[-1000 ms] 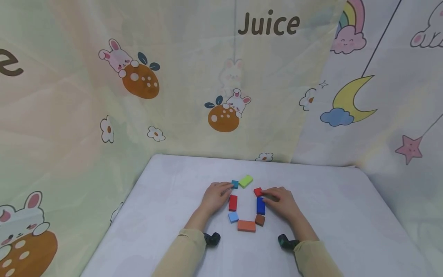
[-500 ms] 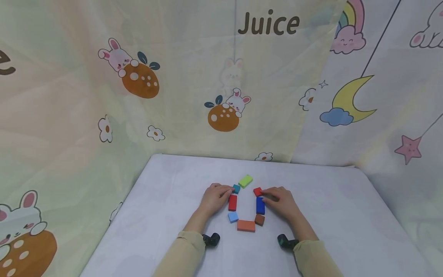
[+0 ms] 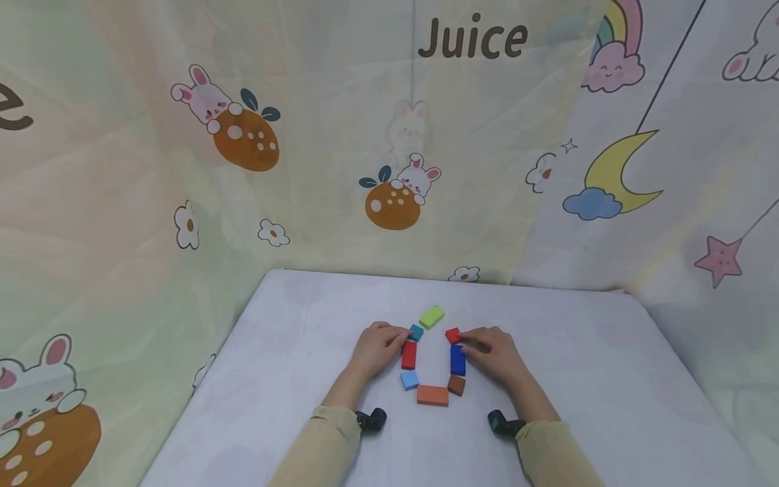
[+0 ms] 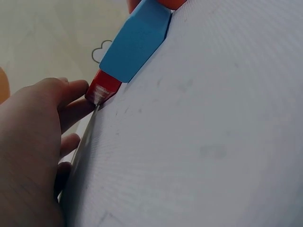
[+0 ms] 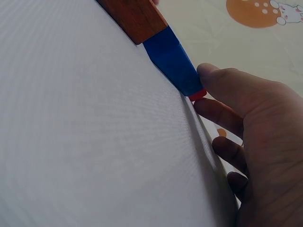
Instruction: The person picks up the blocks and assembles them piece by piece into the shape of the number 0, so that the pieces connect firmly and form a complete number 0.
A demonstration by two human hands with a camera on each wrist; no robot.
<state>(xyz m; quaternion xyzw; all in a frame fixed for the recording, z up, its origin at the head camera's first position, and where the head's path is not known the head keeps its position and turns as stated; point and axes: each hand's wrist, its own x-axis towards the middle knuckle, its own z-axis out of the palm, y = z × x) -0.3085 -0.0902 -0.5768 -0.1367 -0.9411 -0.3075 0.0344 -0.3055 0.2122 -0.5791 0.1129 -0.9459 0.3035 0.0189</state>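
Small coloured blocks form a ring on the white table. My left hand (image 3: pixel 379 346) lies at the ring's left side, its fingertips touching the tilted teal block (image 3: pixel 416 332), with the thumb beside the long red block (image 3: pixel 409 355). In the left wrist view the thumb and finger stand apart by the red block (image 4: pixel 103 87); the teal one is hidden there. On the other side, my right hand (image 3: pixel 498 352) touches the small red block (image 3: pixel 453 335) with a fingertip. Its thumb is against the dark blue block (image 3: pixel 458 360), also seen in the right wrist view (image 5: pixel 173 61).
A lime green block (image 3: pixel 431 317) lies at the far end of the ring. Nearer are a light blue block (image 3: pixel 410 380), an orange block (image 3: pixel 433 396) and a brown block (image 3: pixel 456 385). Printed cloth hangs behind the table (image 3: pixel 548 433).
My left hand has slid the teal block nearer, away from the lime green block to the far end of the long red one, turning it askew. My right hand has stayed in place.
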